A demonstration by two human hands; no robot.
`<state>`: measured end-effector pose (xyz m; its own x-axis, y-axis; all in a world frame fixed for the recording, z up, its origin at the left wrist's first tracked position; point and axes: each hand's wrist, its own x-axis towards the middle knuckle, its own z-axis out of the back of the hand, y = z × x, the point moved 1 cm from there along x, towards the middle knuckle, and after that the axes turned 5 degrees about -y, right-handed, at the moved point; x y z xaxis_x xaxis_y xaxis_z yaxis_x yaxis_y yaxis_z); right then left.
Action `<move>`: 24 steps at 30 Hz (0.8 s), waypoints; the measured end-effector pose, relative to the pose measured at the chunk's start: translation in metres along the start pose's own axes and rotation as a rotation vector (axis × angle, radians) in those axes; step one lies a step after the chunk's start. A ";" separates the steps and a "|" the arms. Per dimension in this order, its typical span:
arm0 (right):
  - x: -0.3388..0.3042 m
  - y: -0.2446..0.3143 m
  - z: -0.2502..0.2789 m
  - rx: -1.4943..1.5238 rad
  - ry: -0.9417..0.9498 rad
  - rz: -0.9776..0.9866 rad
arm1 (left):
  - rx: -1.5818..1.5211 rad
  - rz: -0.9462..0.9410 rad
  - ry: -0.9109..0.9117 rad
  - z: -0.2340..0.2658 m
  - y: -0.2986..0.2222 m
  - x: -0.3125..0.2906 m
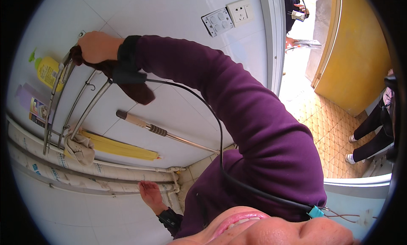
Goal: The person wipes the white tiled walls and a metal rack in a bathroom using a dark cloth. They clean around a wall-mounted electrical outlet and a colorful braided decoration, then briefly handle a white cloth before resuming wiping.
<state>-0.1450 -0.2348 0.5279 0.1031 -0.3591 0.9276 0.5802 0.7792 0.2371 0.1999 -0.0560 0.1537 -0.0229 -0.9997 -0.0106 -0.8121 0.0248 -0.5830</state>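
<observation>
My right arm, in a purple sleeve, reaches across to a metal towel rack [56, 96] on the tiled wall. At the end of the rack my right hand [99, 47] is closed on a dark brown cloth [137, 94], which hangs below the wrist. A black band with a cable sits on that wrist. Lower down, near the white pipes, my left hand [150, 196] is held up with nothing in it, its fingers loosely extended and foreshortened. A beige cloth [80, 148] and a yellow cloth [121, 146] hang at the rack's lower end.
A yellow pump bottle [47, 71] and a purple package [36, 101] stand behind the rack. A telescopic pole [157, 129] leans below. Wall sockets [240, 12] are above my arm. Through the doorway are a yellow door [356, 54] and other people's legs [373, 130].
</observation>
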 end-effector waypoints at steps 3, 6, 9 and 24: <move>-0.003 0.012 0.000 -0.048 -0.032 0.042 | -0.042 -0.002 -0.028 0.010 -0.002 -0.006; -0.007 0.017 0.010 0.043 0.021 0.018 | -0.068 -0.001 -0.004 0.015 -0.005 -0.006; -0.015 0.021 0.019 0.191 0.038 0.020 | -0.040 -0.019 -0.016 0.016 -0.007 0.000; -0.019 0.003 0.013 0.382 -0.014 0.316 | -0.077 -0.026 0.084 0.012 -0.005 -0.002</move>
<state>-0.1561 -0.2191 0.5152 0.2136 -0.0695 0.9745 0.1844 0.9824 0.0297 0.2112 -0.0538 0.1474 -0.0470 -0.9962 0.0736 -0.8551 0.0020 -0.5184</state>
